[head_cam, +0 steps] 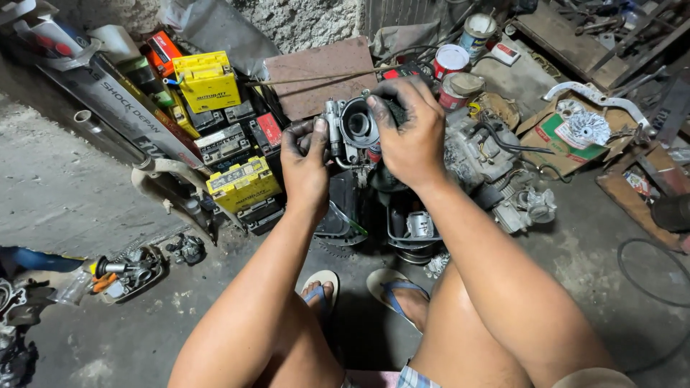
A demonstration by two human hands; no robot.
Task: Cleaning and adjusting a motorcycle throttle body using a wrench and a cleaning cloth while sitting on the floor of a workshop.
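You're gripping the carburetor (352, 129) up in front of you, left hand (305, 169) and right hand (410, 133) both wrapped round it, fingers hiding its far side. Cardboard box (568, 140) is holding a finned metal disc (583, 128).

2 yellow battery boxes (207, 80) sit at upper left and left of centre; 3 red-and-white labelled tins (451, 60) stand at top centre; a green-and-white torn carton (557, 140) lies at right.
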